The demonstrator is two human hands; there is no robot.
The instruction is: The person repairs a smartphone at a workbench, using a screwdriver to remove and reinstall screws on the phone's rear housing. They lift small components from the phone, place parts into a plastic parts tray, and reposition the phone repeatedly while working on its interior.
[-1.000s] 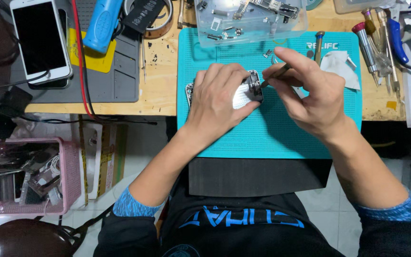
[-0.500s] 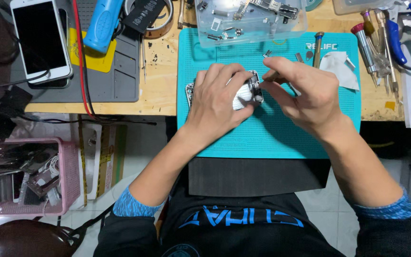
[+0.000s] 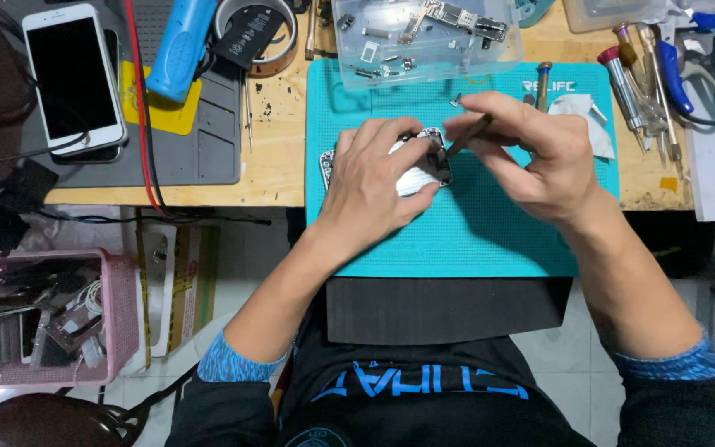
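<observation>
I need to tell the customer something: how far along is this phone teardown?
Well underway: small removed parts already lie in the clear tray. In hand: the left hand steadies the opened phone housing on the teal mat, the right hand works a thin tool into it. Parts remain inside; nothing looks reassembled.

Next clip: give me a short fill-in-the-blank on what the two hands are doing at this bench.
1. The left hand presses a small silver device onto a mat coloured ____.
2. The right hand holds a thin ____ pointed at the device.
3. The white phone lies screen-up to the person's ____.
4. The clear parts tray sits on the mat's ____ edge.

Missing: teal; tool; left; far
</observation>
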